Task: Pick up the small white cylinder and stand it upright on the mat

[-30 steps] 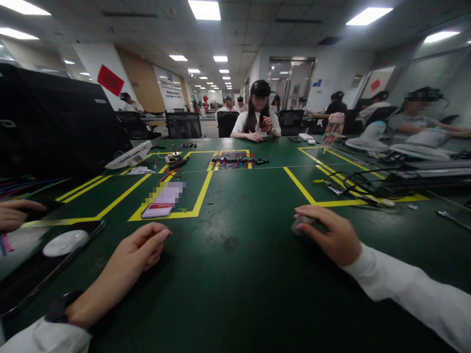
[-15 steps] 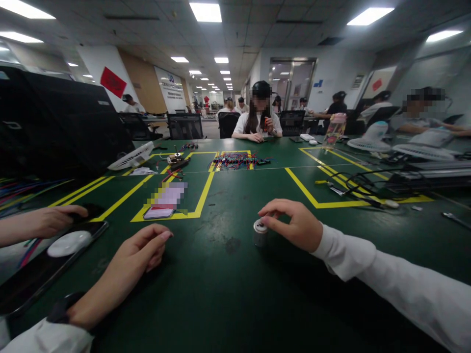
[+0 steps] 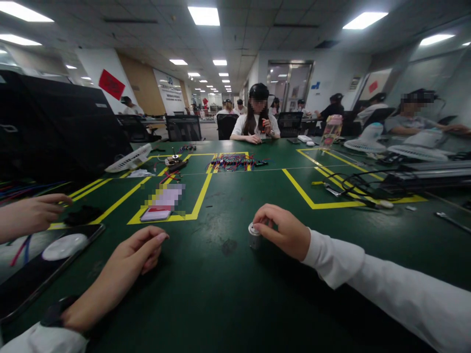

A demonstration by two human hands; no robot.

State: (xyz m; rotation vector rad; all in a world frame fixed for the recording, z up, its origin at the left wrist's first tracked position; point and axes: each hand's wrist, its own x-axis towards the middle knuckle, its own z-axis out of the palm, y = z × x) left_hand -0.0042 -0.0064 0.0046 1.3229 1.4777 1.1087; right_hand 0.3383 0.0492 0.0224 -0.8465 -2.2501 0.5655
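Note:
My right hand [image 3: 283, 230] rests on the green table [image 3: 228, 294] with its fingers curled around a small grey metal cylinder [image 3: 253, 236] that stands upright. My left hand [image 3: 128, 264] lies on the table to the left, fingers loosely curled and pressed together, and nothing shows in them. A dark watch [image 3: 55, 311] sits on my left wrist. Both sleeves are white.
A co-worker's hand [image 3: 29, 213] reaches in from the far left near a black object [image 3: 83, 214]. A dark tray holds a white oval piece [image 3: 62, 246]. Yellow tape boxes [image 3: 200, 193], a phone [image 3: 156, 214], coloured wires [image 3: 235, 161], black cables [image 3: 353, 186] and seated people lie beyond.
My right hand has slid the grey cylinder from the right toward the middle of the table and set it upright. The co-worker's hand drew back to the left. My left hand stayed put.

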